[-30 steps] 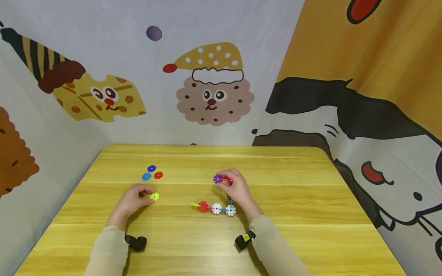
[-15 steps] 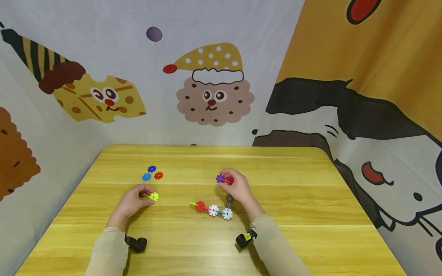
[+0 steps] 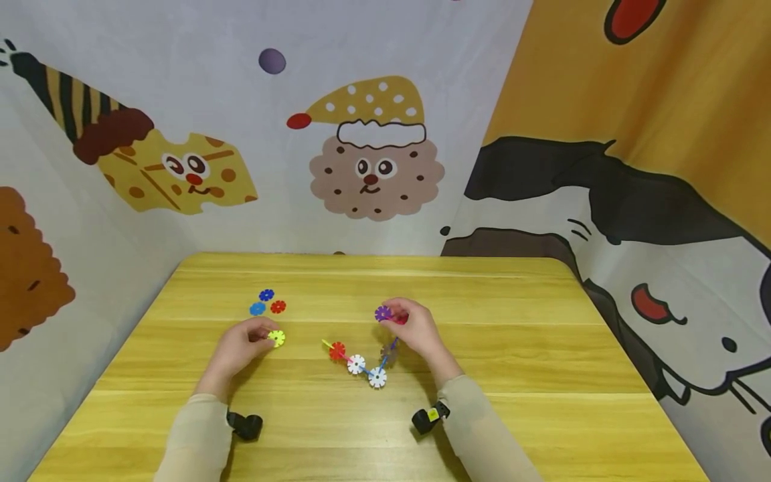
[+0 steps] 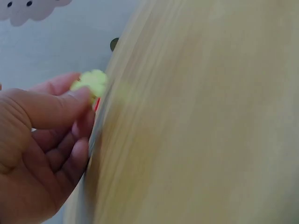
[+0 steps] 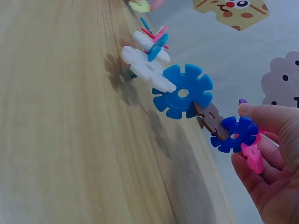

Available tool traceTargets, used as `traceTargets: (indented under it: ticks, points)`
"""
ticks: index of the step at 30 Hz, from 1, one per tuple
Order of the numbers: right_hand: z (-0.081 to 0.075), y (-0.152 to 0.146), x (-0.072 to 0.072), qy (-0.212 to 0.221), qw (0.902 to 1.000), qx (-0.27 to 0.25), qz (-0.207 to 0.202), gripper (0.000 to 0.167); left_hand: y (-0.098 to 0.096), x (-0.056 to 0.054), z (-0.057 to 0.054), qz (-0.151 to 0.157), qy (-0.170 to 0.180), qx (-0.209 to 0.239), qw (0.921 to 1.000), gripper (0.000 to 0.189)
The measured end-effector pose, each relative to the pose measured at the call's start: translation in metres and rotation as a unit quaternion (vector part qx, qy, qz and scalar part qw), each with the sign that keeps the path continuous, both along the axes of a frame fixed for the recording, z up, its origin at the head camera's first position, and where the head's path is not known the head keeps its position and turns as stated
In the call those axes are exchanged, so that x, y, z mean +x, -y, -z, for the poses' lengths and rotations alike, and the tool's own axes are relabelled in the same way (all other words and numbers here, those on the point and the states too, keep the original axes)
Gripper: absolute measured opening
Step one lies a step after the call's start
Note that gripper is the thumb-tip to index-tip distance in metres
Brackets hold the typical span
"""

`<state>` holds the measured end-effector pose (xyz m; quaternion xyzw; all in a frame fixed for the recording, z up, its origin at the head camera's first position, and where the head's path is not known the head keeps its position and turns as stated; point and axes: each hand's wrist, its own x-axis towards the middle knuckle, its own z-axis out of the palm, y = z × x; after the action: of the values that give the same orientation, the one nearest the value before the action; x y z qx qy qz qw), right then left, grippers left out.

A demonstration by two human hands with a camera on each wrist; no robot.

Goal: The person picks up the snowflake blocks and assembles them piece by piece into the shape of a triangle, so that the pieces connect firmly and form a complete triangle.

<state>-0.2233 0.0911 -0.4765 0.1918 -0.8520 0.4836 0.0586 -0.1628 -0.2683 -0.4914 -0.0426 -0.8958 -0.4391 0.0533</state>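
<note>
My left hand (image 3: 243, 345) pinches a yellow notched snowflake disc (image 3: 277, 338) between thumb and finger, above the table's left half. In the left wrist view the thumb covers part of the yellow disc (image 4: 95, 82). My right hand (image 3: 418, 329) grips the upper end of a chain of interlocked snowflake discs, around its pink disc (image 5: 252, 157). A purple disc (image 3: 382, 313) sticks out beyond those fingertips. Below them hang a dark blue disc (image 5: 236, 134), a brown one (image 5: 211, 119) and a blue one (image 5: 183, 92). White discs (image 3: 377, 377) and a red disc (image 3: 337, 350) follow toward the left.
Three loose discs lie beyond my left hand: dark blue (image 3: 266, 294), light blue (image 3: 257, 308) and red (image 3: 278, 306). They rest on a wooden table (image 3: 512, 361). A cartoon-printed cloth (image 3: 241, 87) hangs behind its far edge.
The chain's lower part has swung left and now sags in a V shape. My left hand has shifted slightly right with the yellow disc. My right hand has barely moved.
</note>
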Motion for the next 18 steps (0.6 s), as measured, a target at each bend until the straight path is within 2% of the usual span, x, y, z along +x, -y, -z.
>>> traceTargets:
  ticks: [3, 11, 15, 18]
  points:
    - [0.0, 0.002, 0.001, 0.004, 1.0, 0.0, 0.006, 0.032, -0.012, -0.002, -0.006, -0.001, 0.0, 0.032, 0.9995, 0.021]
    - [0.002, 0.003, 0.001, -0.008, 0.9999, 0.004, 0.014, 0.031, -0.063, -0.019, -0.026, 0.038, -0.015, 0.113, 0.9928, 0.022]
    - [0.002, 0.003, 0.001, -0.016, 0.9998, 0.0, 0.012, 0.031, -0.091, -0.026, -0.039, 0.046, -0.006, 0.136, 0.9896, 0.022]
    - [0.002, 0.003, 0.001, -0.02, 0.9998, -0.004, 0.008, 0.031, -0.11, -0.031, -0.046, 0.047, -0.007, 0.134, 0.9898, 0.021]
